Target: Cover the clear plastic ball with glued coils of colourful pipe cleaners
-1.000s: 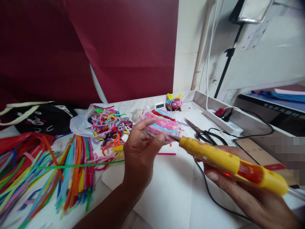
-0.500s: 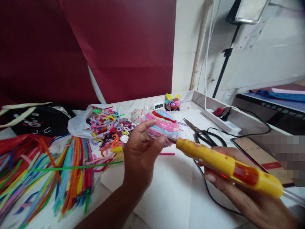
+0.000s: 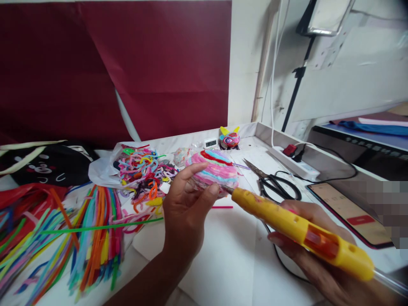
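My left hand [image 3: 188, 199] is closed around a rounded ball [image 3: 216, 168] covered in pink, blue and red pipe-cleaner stripes. Its lower side, partly hidden by my thumb, looks greyish and unwrapped. In my right hand [image 3: 312, 250] is a yellow hot glue gun [image 3: 270, 208], with a clear glue stick [image 3: 390, 282] coming out of its back end. The metal nozzle meets the ball's lower right edge, close to my left thumb; I cannot tell whether it touches. A pink pipe cleaner [image 3: 222, 207] lies on the white table just below the ball.
Black scissors [image 3: 277, 182], a phone [image 3: 347, 212] and a power strip [image 3: 296, 163] are on the right. Bundled pipe cleaners [image 3: 97, 238] and a bag of colourful scraps [image 3: 105, 170] spread across the left. Behind stand a small digital clock [image 3: 211, 143] and a decorated figure [image 3: 230, 138] with yellow horns.
The whole view has shifted slightly. The glue gun's rear end sits a little lower, while its nozzle stays by the ball's lower edge. Both hands keep their hold.
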A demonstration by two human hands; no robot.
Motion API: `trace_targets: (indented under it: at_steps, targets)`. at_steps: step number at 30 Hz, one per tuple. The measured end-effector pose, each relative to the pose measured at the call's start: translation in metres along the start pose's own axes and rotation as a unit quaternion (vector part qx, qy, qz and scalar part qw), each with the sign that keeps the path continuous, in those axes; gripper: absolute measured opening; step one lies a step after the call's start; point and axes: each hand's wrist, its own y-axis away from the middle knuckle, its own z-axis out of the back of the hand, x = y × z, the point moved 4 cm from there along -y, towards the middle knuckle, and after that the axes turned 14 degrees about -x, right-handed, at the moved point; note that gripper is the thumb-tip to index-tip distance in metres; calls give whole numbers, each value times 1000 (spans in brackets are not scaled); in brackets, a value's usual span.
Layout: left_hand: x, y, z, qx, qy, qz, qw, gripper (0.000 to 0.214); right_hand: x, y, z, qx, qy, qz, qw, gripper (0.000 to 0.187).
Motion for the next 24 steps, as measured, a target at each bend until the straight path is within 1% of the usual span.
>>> trace_targets:
  at_steps: [7,12,16,20,24]
  targets:
    - [0,-1,0,-3,3,-3,1000,33,-2,3,-2,-8,-42,-7,999,24]
    - [-1,-1,-1,-5,8,-5,1000,33,-8,4,-2,-4,-37,-39,999,30]
    - [-1,-1,-1,-6,8,-2,1000,34,-7,5,-2,-10,-34,-51,998,28]
    - [-1,-2,0,-9,-1,-5,1000,34,-3,4,0,-21,-26,-33,999,29]
    - [-1,-2,0,-8,-10,-9,1000,34,-2,2,0,-9,-14,0,1000,24]
